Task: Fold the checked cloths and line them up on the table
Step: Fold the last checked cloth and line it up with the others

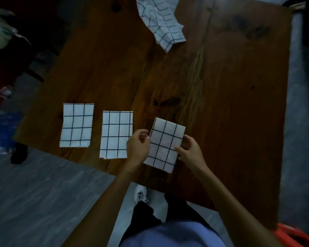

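Checked cloth, third (pixel 165 145), folded to a flat white rectangle with black grid lines, lies tilted at the near edge of the dark wooden worktop (pixel 230 104). Left hand (pixel 138 146) and right hand (pixel 190 150) pinch its two long sides. Beside it lie two folded cloths, middle (pixel 116 134) and left (pixel 77 125), straight and apart. Far off, a crumpled cloth (pixel 163 20) waits unfolded.
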A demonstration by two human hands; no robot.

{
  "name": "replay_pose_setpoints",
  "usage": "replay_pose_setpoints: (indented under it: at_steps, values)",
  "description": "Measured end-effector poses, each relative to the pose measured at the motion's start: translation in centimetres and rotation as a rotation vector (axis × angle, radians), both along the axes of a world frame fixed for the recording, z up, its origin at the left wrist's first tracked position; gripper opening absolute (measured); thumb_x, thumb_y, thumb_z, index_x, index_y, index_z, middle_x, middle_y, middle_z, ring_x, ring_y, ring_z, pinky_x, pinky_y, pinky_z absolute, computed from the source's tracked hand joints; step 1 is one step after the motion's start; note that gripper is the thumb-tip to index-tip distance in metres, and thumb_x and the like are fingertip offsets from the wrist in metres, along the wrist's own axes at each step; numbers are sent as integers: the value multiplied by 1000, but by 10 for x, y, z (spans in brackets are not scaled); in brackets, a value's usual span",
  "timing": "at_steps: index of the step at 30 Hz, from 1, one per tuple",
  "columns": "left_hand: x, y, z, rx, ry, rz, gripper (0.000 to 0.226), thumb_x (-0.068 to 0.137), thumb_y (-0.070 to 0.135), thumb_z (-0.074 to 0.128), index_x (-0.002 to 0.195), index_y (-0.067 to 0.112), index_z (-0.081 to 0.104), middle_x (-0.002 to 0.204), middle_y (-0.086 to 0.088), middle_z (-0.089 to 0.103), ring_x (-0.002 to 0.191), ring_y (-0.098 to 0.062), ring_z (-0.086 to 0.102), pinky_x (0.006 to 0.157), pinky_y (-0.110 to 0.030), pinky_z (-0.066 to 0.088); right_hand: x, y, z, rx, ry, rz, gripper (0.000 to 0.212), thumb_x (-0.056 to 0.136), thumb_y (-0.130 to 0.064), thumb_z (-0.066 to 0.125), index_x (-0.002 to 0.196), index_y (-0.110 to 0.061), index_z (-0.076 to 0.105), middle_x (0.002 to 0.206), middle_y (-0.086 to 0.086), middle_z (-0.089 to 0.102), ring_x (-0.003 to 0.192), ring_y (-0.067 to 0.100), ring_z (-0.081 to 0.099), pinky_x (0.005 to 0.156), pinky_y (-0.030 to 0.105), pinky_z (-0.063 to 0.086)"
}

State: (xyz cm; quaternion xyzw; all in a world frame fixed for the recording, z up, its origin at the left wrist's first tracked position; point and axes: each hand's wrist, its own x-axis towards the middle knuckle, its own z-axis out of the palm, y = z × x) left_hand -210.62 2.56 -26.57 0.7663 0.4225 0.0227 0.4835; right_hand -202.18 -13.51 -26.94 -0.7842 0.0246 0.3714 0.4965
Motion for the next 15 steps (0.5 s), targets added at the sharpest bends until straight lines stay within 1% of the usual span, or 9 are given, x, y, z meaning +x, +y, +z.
replay_pose_setpoints:
  at_steps: [2,3,5,6,8,10,12,13,15]
  values:
    - [-2,4,2,-12,25,-18,26,93,15,55,119,15,57,109,0,61,99,-10,53,82,-26,46,-3,1,1,-90,-22,-21,62,90,-15,62,144,-15,33,131,6,54,108,15,56,71,22,51]
    - [-3,6,4,-16,25,-29,26,93,15,55,120,15,57,110,0,60,100,-11,53,83,-27,46,-4,1,2,-137,-64,-29,62,90,-16,62,144,-15,33,130,6,54,107,15,56,71,21,49]
    - [-2,11,13,-22,14,-70,27,94,16,54,120,15,56,111,1,59,101,-11,52,84,-28,47,-5,2,11,-197,-154,-34,59,90,-19,62,143,-15,35,128,6,55,103,12,54,71,20,48]
    - [0,13,20,-21,0,-100,27,94,17,54,121,16,56,111,2,59,101,-10,52,82,-26,46,-6,2,18,-203,-192,-32,56,91,-19,62,141,-15,38,127,5,56,99,10,54,70,20,47]
    - [4,17,38,-4,-44,-179,27,95,19,54,121,15,56,108,4,58,99,-7,51,74,-18,43,-6,5,34,-165,-258,-14,47,92,-21,60,136,-15,45,123,3,59,92,5,54,68,17,47]
    - [10,23,62,34,-104,-252,26,95,21,54,121,15,57,104,7,56,95,-6,52,67,-11,39,-5,10,55,-130,-343,6,42,93,-23,58,133,-15,49,123,2,60,94,5,55,72,20,50]
    - [17,30,91,67,-171,-310,25,95,23,53,119,17,57,103,9,55,93,-4,52,65,-11,39,-2,17,83,-95,-420,5,39,95,-25,57,132,-16,50,122,1,60,100,7,55,80,27,53]
    - [19,33,105,69,-206,-337,24,96,24,52,119,18,58,104,9,55,94,-4,53,65,-12,40,-1,21,98,-71,-452,3,37,95,-25,56,131,-17,52,119,-2,60,101,7,56,82,28,53]
    - [23,37,136,59,-287,-381,22,96,24,51,116,20,59,106,10,56,95,-4,54,67,-14,41,-1,24,130,-10,-512,-5,28,96,-24,54,124,-21,56,109,-13,59,98,5,58,75,22,52]
